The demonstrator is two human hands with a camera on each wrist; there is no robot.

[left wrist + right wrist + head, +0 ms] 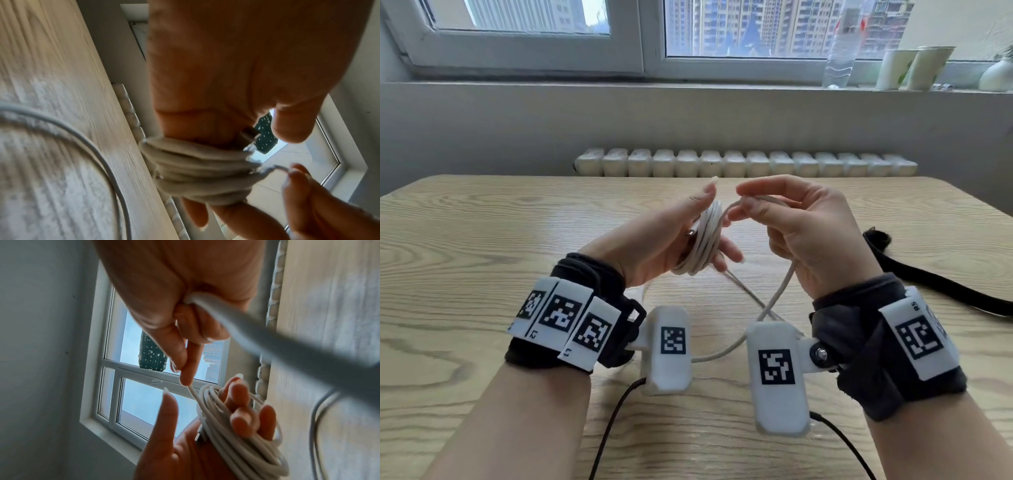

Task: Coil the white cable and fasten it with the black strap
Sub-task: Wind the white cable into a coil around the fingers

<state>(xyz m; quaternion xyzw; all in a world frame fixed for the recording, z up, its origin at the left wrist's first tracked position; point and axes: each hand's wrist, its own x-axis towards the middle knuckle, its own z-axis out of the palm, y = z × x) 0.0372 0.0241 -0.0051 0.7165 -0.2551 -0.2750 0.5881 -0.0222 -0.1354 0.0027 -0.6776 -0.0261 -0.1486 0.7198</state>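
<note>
Coiling under way above the table [482,240]: we should keep the cable [703,240] taut and lay each turn beside the last. Our left hand [664,240], fingers part-curled, carries the coil around them. Our right hand [801,236] pinches the loose run. The strap [928,284] lies on the table to the right, well apart from both hands.

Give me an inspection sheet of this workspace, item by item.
Surface: pale wood-grain table.
Job's things: white cable mostly coiled round the left hand, with its loose run looping over the table; black strap lying at the right, untouched.
Clutter: bottle, paper cups and vase on the sill.
Hands: the left hand carries the coil; the right hand pinches the loose run beside it.
Cables: two black leads trail from the wrist cameras.
Surroundings: window, with a radiator below it.
</note>
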